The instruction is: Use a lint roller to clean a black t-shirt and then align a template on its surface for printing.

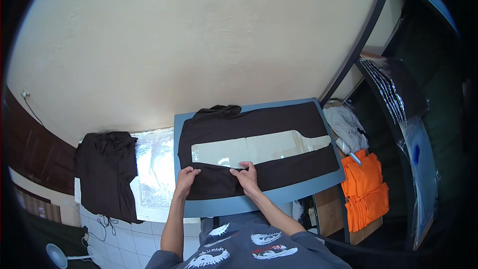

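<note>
A dark brown garment (279, 117) lies spread over a blue-grey board (298, 194). Along its middle rests a long pale, tape-covered card template (259, 148), with one narrower end to the right. My left hand (186, 180) pinches the near layer of cloth by its left end, thumb and fingers together. Further right, my right hand (247, 178) grips the folded edge of the same cloth between thumb and fingers, just beside the template's near edge. The far part of the garment bunches up near the wall.
To the left, another dark garment (104, 174) lies heaped beside a shiny plastic-wrapped surface (155, 169). Folded orange clothes (366, 189), a grey cloth (343, 127) and a white bottle (346, 148) are at the right. A dark metal frame (358, 45) rises there. A white fan (56, 255) stands lower left.
</note>
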`<state>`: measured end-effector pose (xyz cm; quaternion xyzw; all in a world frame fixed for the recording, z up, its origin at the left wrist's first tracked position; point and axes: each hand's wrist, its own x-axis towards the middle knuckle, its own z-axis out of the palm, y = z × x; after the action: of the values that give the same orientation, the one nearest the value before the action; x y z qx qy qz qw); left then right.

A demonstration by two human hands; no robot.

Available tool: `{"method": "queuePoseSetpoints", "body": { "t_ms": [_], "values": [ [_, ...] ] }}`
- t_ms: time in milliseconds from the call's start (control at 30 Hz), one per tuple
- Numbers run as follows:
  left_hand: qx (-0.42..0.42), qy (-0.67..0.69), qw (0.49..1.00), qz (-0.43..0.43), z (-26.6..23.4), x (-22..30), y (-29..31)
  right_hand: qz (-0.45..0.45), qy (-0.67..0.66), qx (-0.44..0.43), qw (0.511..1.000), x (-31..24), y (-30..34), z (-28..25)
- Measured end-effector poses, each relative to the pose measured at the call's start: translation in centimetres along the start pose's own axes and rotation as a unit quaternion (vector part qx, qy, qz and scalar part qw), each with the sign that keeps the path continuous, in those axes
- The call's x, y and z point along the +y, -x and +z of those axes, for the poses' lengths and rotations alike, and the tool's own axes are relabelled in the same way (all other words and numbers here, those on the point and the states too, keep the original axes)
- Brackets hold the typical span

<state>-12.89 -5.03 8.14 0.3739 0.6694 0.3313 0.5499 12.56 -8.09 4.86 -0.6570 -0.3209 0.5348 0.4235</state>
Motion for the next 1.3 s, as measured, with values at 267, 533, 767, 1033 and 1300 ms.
{"method": "queuePoseSetpoints", "body": {
  "t_ms": [267, 533, 767, 1033, 1300],
  "values": [
    [0.069, 0.127, 0.988, 0.062, 1.3, -2.0, -1.2, 0.133, -0.301, 0.022, 0.944, -0.5, 0.1, 0.1],
    [-0.018, -0.048, 0.987, 0.151, 1.5, -0.5, 0.3, 0.021, -0.155, -0.002, 0.988, 1.2, -0.5, 1.1],
    [0.01, 0.062, 0.986, 0.156, 1.7, -1.7, -1.1, 0.008, -0.198, 0.0, 0.98, 1.3, -0.5, 1.0],
    [-0.023, 0.013, 0.981, 0.192, 1.7, -1.9, -0.8, -0.075, -0.04, -0.033, 0.996, 0.6, -0.2, 0.8],
    [-0.046, 0.124, 0.985, 0.107, 1.2, -2.0, -0.8, -0.014, -0.219, -0.113, 0.969, -2.2, 2.0, 0.3]
  ]
}}
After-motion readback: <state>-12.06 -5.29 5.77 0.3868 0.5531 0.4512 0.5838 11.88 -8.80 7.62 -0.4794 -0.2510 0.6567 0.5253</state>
